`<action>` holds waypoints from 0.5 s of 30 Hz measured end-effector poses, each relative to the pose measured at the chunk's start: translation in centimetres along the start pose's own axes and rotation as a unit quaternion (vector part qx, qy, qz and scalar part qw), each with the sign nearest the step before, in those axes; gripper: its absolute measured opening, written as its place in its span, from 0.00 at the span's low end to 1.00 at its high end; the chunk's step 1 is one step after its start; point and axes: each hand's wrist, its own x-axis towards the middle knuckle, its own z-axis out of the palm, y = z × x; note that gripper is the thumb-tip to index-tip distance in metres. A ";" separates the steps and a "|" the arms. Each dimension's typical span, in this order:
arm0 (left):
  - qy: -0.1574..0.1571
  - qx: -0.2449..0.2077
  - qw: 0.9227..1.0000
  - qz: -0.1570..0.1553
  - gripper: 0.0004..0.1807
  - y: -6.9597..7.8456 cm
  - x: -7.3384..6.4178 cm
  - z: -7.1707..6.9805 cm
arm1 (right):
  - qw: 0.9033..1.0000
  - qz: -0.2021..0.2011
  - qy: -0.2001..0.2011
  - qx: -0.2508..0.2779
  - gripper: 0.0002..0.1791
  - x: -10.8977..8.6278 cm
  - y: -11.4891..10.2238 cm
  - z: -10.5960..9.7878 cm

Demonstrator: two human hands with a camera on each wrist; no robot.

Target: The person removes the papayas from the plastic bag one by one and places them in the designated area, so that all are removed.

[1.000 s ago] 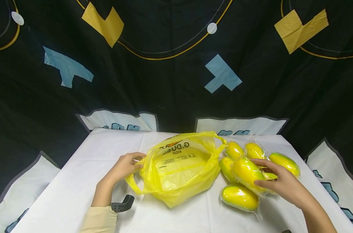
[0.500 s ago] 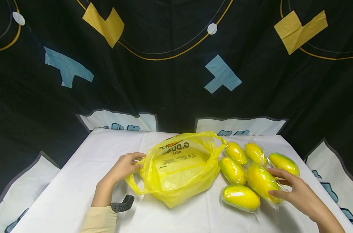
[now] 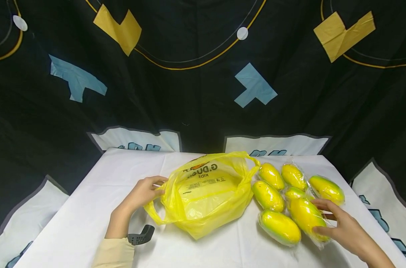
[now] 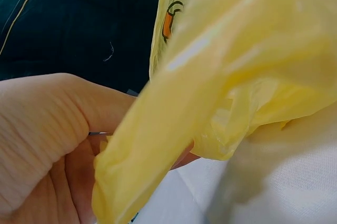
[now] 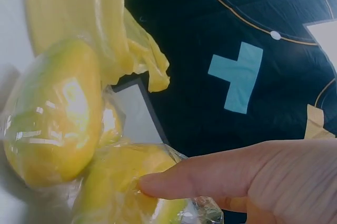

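My left hand [image 3: 144, 191] grips the left rim of a yellow plastic bag [image 3: 219, 216], whose mouth gapes open toward me. In the left wrist view a fold of the bag [image 4: 152, 145] runs between thumb and fingers. On the right, my right hand [image 3: 347, 225] holds a mango [image 3: 305, 216] in clear wrap, thumb on its near side and fingers on its far side. The right wrist view has the thumb pressing on that wrapped mango [image 5: 118, 176]. Just left of it lies another wrapped mango [image 3: 280, 227]; a further mango [image 3: 294, 193] shows partly behind it.
Several more wrapped mangoes lie near the bag's right side, including one mango [image 3: 268, 196] beside it and one mango [image 3: 326, 189] at the far right. They rest on a white-covered table [image 3: 99, 186]. Behind stands a dark patterned cloth [image 3: 196, 111].
My right hand has moved right and toward me with its mango. The front mango has shifted slightly right, and a mango behind the held one has come into view. My left hand stays put.
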 end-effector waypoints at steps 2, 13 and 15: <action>0.000 -0.003 1.000 0.009 0.21 -0.1 0.0 -0.1 | 1.000 0.002 -0.005 -0.005 0.48 0.2 0.2 0.2; 0.004 -0.010 1.000 0.028 0.20 -0.1 -0.2 -0.2 | 0.999 0.001 -0.032 -0.016 0.44 0.7 1.4 1.4; 0.004 -0.010 1.000 0.028 0.20 0.0 -0.2 -0.2 | 0.999 0.002 -0.034 -0.012 0.44 0.8 1.6 1.5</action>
